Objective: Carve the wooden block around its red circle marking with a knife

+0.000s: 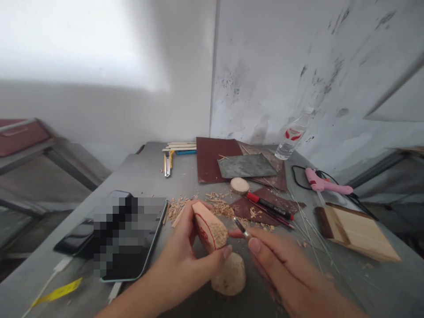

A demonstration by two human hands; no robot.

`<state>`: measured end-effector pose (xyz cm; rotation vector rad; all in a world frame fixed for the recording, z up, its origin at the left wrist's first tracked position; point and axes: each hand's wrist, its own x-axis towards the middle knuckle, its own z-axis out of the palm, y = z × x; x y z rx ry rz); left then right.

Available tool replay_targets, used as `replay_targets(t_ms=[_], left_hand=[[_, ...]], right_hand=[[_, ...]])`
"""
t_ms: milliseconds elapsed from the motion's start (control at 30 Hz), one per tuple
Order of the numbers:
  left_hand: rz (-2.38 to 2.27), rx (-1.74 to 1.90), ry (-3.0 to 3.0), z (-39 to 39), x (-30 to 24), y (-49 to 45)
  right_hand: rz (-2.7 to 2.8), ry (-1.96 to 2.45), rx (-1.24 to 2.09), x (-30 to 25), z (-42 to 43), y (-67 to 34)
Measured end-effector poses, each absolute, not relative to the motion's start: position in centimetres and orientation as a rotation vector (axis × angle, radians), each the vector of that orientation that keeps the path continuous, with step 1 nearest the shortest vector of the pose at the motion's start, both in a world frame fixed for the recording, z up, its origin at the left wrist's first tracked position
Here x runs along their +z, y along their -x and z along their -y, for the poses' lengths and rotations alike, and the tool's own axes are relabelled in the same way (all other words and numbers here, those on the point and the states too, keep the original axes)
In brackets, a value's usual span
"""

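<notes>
Tablet (132,238) screen is pixelated — nothing on it readable. Dark flat object (73,238) beside it is half covered by the tablet, kind unclear. Left hand (183,269) hides the lower part of the wood block (209,229); red marking on the block is partly covered by the thumb. Small tool (242,229) in the right hand (281,269) shows only a metal tip; its handle is buried in the fingers — type can't be told. Both forearms are cut off by the bottom edge. Bottle (291,139) label is too small to read. Yellow tag (58,292) text is illegible.
</notes>
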<state>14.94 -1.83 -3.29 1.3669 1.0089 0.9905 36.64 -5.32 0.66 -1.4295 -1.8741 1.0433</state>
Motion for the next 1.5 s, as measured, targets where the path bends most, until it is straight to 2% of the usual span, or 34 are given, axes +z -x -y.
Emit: replay_targets(t_ms=[167, 300, 667, 967, 1033, 1167, 1267, 1333, 1433, 1500], left_hand=[[-0.965, 1.039, -1.372, 1.7, -3.2, -14.8], [-0.914, 1.041, -1.321, 1.8, -3.5, -14.8], [-0.930, 1.037, -1.290, 1.9, -3.3, -15.1], [-0.964, 1.034, -1.329, 2.2, -2.9, -15.4], [-0.976, 1.045, -1.335, 2.3, -3.0, -15.4], [-1.045, 1.030, -1.388, 2.3, -3.2, -15.3], [-1.124, 1.031, -1.460, 2.2, -3.3, -15.1], [-1.140, 1.039, -1.500, 2.1, -3.5, -15.1], [-1.133, 1.031, -1.533, 2.0, -3.7, -15.2], [-1.166, 1.026, -1.565, 2.0, -3.8, -15.3]], right_hand=[[2.072, 1.222, 1.125, 0.9, 5.0, -36.6], [2.026, 1.090, 1.287, 0.6, 4.7, -36.3], [1.935, 1.129, 1.318, -0.6, 4.8, -36.6], [1.432, 1.126, 1.808, 1.6, 5.6, -35.1], [1.527, 1.116, 1.755, 1.6, 5.4, -35.2], [1.829, 1.106, 1.368, 0.9, 4.8, -35.9], [1.883, 1.182, 1.207, 0.5, 4.7, -36.2], [1.845, 1.227, 1.272, 0.5, 4.7, -36.3], [1.756, 1.204, 1.572, 0.7, 4.7, -36.4], [1.755, 1.226, 1.535, 0.9, 4.8, -36.4]])
